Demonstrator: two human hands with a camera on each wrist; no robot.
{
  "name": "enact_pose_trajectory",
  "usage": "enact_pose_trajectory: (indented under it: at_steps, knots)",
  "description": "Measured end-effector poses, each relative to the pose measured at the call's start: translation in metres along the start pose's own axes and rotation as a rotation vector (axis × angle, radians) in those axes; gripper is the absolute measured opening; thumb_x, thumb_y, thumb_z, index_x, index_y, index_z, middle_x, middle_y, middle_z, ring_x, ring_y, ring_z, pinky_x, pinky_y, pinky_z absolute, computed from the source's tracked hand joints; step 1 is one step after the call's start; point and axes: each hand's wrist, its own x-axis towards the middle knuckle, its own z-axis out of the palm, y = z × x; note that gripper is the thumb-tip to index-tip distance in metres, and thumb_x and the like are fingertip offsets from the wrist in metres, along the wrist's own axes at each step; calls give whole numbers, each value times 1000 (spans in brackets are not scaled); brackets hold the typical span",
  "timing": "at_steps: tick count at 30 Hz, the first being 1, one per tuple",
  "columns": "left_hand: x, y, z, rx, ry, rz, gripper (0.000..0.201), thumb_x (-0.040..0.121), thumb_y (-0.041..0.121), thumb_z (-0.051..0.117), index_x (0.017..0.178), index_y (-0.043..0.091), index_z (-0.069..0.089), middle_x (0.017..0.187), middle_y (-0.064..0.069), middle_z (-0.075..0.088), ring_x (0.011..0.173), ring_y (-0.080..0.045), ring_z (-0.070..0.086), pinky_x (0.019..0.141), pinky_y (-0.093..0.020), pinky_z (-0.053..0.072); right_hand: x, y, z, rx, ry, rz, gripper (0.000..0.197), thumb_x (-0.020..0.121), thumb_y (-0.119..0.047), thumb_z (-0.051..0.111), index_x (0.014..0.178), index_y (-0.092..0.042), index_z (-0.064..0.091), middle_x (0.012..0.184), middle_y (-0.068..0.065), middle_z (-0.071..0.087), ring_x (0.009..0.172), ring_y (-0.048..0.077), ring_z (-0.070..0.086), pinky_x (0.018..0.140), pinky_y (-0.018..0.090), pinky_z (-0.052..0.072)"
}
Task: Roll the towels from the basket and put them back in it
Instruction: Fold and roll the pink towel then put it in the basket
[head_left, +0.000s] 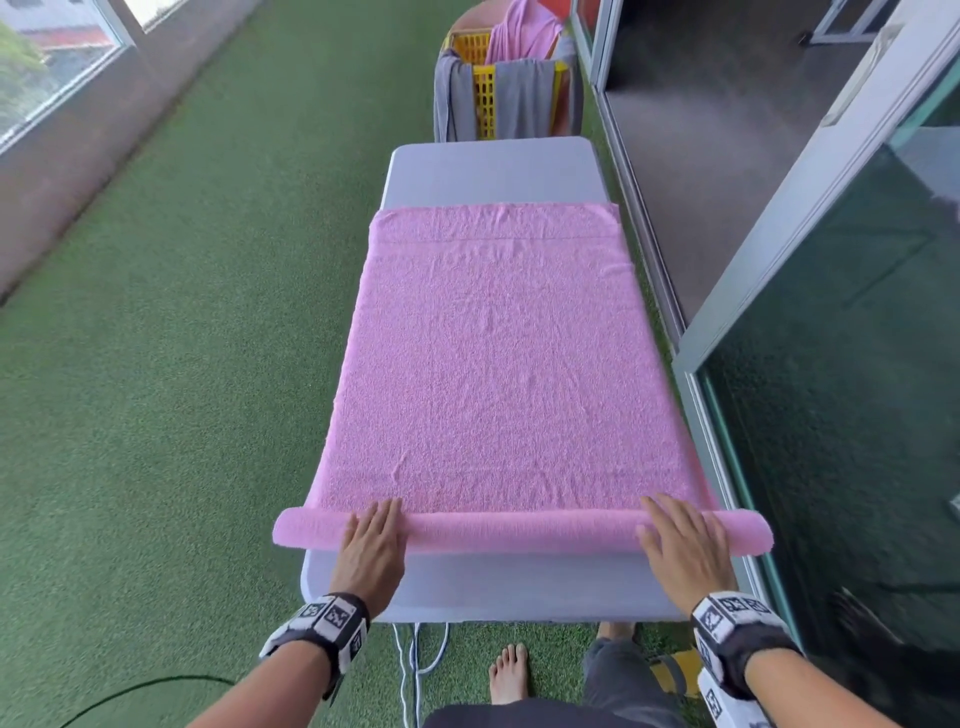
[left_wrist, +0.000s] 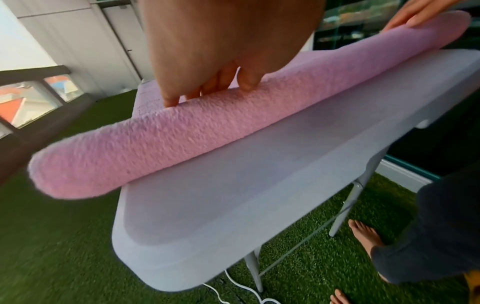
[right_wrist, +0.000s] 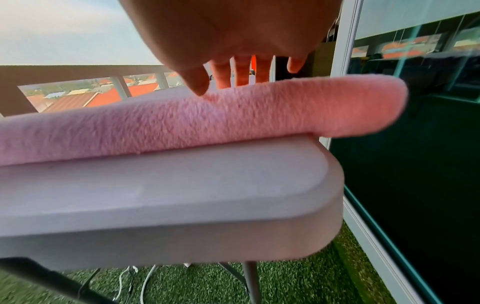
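Note:
A pink towel (head_left: 498, 353) lies spread along the grey folding table (head_left: 493, 171). Its near end is wound into a roll (head_left: 519, 530) (left_wrist: 161, 135) (right_wrist: 182, 123) that overhangs both table sides. My left hand (head_left: 371, 540) (left_wrist: 207, 86) lies flat on the roll's left part, fingers straight. My right hand (head_left: 680, 535) (right_wrist: 241, 72) lies flat on the right part, fingers spread and straight. Beyond the table's far end stands the yellow basket (head_left: 485, 98), with grey towels (head_left: 519, 98) and a pink towel (head_left: 519, 31) draped over its rim.
Green artificial turf (head_left: 182, 364) covers the floor on the left. A glass sliding door (head_left: 831, 364) and its frame run close along the table's right side. White cables (head_left: 415, 670) hang under the near table edge, beside my bare foot (head_left: 509, 675).

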Motion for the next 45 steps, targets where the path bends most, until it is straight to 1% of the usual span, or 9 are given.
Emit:
enact_pose_trajectory:
  at_steps: [3,6,9,15,20,27,35,42,45]
  knots:
    - [-11,2,4,23,-82,43,57,83,20,69,134,7,47,135,-11,52,126,-33,49,107,-52,28,-13,4,8,-71,-164,-24,61,95,-54,39,149,-33,19,151,-21,17,145,12,17,113,42,-9]
    - [-22,0,10,-4,-122,16,43,66,15,81,107,11,67,107,-3,68,99,-25,66,98,-53,46,-25,5,9,-87,-189,-41,55,80,-36,68,132,-32,50,137,-15,51,130,13,43,116,45,9]
    - [-22,-1,5,-8,-29,24,15,82,31,52,79,20,61,81,6,60,75,-13,55,79,-46,55,-15,5,1,-119,-178,-40,42,84,-38,57,125,-35,54,128,-17,54,121,9,45,115,42,13]
    - [-16,-3,8,9,-110,-58,67,92,52,14,146,12,15,149,-2,15,143,-23,13,115,-42,1,3,6,-4,-27,-150,-77,56,96,-55,28,147,-34,29,150,-18,31,141,8,27,117,48,5]
    - [-20,-8,8,9,-131,31,37,64,12,81,97,18,66,95,0,70,90,-20,65,87,-53,52,-8,2,-9,-132,-257,-84,48,85,-32,56,130,-41,46,135,-20,49,128,7,40,116,39,13]
    - [16,-6,-15,31,-102,-41,54,101,37,20,149,11,25,153,-4,31,142,-24,26,116,-46,7,29,-3,-25,-29,-145,-63,45,99,-36,35,144,-32,36,150,-14,35,138,8,30,116,41,10]
    - [-11,-3,0,42,-102,13,34,87,31,59,120,19,61,125,3,61,115,-13,52,115,-39,24,-18,8,13,-63,-195,-131,50,78,-31,68,125,-33,55,120,-14,56,117,14,52,111,37,27]
    - [2,-1,-7,-9,-47,-46,55,99,41,18,140,12,42,148,-7,40,138,-23,35,115,-40,10,18,5,-11,-29,-76,-100,53,97,-48,20,145,-31,36,146,-11,42,133,11,38,113,38,23]
    - [-6,-6,1,19,-111,28,55,89,46,59,128,9,56,131,-7,58,124,-26,52,109,-41,24,5,7,0,-10,-244,-115,64,93,-59,39,148,-30,29,152,-14,30,142,10,25,119,39,14]
